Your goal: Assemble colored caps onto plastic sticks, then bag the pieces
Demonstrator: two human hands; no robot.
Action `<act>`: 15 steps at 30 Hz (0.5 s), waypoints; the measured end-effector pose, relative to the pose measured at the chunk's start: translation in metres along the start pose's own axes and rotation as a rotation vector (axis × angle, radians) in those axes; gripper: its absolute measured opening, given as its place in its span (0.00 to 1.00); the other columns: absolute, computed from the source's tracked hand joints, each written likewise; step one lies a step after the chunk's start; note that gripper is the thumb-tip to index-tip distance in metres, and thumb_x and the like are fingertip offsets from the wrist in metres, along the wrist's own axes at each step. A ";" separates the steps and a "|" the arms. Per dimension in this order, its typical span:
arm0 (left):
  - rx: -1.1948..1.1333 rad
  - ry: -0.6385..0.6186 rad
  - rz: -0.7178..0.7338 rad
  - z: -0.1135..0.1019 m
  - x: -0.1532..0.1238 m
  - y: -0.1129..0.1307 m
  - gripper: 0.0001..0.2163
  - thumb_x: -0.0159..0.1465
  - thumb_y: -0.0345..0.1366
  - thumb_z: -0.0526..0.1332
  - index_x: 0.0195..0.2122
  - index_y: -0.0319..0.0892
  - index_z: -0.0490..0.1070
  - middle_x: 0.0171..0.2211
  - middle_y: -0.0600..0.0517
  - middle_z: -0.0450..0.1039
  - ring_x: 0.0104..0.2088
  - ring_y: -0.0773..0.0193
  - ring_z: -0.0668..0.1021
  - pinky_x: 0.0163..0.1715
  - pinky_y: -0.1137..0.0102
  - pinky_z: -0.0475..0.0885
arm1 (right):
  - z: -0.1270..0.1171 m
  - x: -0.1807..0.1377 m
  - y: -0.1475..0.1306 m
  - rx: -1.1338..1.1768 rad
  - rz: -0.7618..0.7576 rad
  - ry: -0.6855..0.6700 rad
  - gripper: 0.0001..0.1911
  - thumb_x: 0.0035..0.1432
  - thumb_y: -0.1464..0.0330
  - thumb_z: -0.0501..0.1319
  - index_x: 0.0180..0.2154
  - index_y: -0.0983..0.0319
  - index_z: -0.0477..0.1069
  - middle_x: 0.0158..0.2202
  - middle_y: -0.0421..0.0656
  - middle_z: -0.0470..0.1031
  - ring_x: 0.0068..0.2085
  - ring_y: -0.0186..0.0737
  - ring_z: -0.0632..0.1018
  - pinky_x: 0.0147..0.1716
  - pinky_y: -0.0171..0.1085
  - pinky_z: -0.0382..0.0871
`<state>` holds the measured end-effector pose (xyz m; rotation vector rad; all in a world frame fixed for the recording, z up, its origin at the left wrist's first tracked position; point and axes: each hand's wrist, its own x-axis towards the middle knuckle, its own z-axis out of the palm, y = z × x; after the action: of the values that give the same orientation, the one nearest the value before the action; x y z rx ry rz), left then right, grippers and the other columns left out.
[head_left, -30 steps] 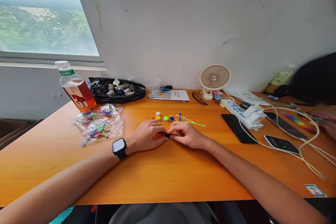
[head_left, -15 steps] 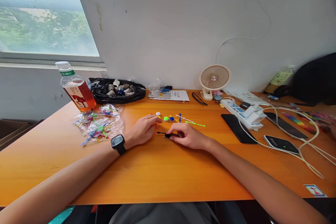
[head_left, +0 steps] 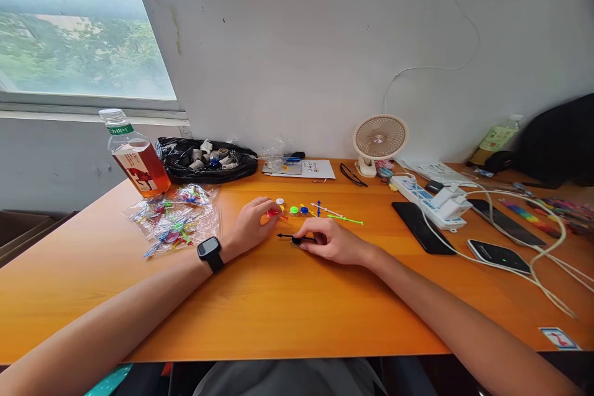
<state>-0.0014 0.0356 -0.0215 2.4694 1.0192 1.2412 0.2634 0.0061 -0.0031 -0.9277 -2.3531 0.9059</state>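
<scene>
My left hand, with a black watch on its wrist, reaches forward and pinches a small red plastic piece at the left end of a row of small coloured pieces. My right hand rests on the orange table with its fingers closed on a thin black stick with a round hub. The stick's pointed end sticks out to the left. Thin white, blue and green sticks lie just beyond my right hand.
Clear bags of coloured parts and a tea bottle stand at the left. A black bag of small parts and a small fan sit by the wall. A power strip, cables and phones fill the right.
My left hand let go of the black stick and moved forward to the row of coloured pieces, closing on the red one. My right hand stayed on the stick.
</scene>
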 end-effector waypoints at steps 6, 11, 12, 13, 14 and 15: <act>-0.105 -0.139 0.115 -0.006 -0.004 0.016 0.08 0.71 0.42 0.64 0.42 0.43 0.75 0.36 0.49 0.78 0.35 0.61 0.78 0.38 0.67 0.73 | 0.005 0.001 -0.004 0.008 -0.049 -0.026 0.13 0.67 0.61 0.66 0.50 0.59 0.81 0.39 0.42 0.77 0.32 0.34 0.69 0.32 0.33 0.64; -0.098 -0.283 0.169 -0.003 -0.006 0.020 0.11 0.67 0.46 0.68 0.38 0.44 0.76 0.33 0.49 0.80 0.34 0.59 0.80 0.36 0.66 0.73 | 0.004 0.001 -0.009 -0.009 -0.070 -0.008 0.11 0.68 0.65 0.65 0.49 0.60 0.81 0.41 0.44 0.78 0.35 0.35 0.73 0.34 0.33 0.66; -0.099 -0.284 0.167 -0.002 -0.006 0.019 0.10 0.67 0.45 0.68 0.37 0.44 0.76 0.33 0.49 0.80 0.34 0.59 0.80 0.36 0.66 0.73 | 0.004 0.001 -0.011 -0.020 -0.078 -0.007 0.11 0.68 0.66 0.65 0.49 0.60 0.81 0.42 0.44 0.78 0.36 0.36 0.74 0.36 0.34 0.67; -0.099 -0.283 0.163 -0.001 -0.006 0.018 0.09 0.67 0.44 0.68 0.37 0.44 0.76 0.33 0.50 0.80 0.33 0.59 0.81 0.36 0.67 0.72 | 0.003 0.000 -0.012 -0.039 -0.087 -0.009 0.11 0.68 0.67 0.65 0.50 0.60 0.80 0.43 0.44 0.78 0.38 0.37 0.76 0.38 0.34 0.68; -0.098 -0.284 0.163 -0.001 -0.006 0.017 0.07 0.67 0.42 0.67 0.36 0.44 0.76 0.33 0.50 0.80 0.33 0.60 0.81 0.36 0.67 0.72 | 0.003 0.000 -0.013 -0.066 -0.094 -0.011 0.11 0.68 0.67 0.65 0.50 0.60 0.80 0.43 0.44 0.78 0.39 0.38 0.77 0.40 0.35 0.69; -0.098 -0.285 0.166 -0.001 -0.006 0.017 0.05 0.67 0.39 0.67 0.35 0.44 0.76 0.32 0.51 0.80 0.32 0.60 0.80 0.36 0.67 0.72 | 0.003 -0.001 -0.013 -0.098 -0.099 -0.011 0.11 0.68 0.67 0.65 0.50 0.59 0.80 0.44 0.45 0.79 0.41 0.39 0.77 0.42 0.36 0.69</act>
<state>0.0039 0.0194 -0.0175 2.5990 0.6776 0.9180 0.2567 -0.0032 0.0045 -0.8369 -2.4477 0.7650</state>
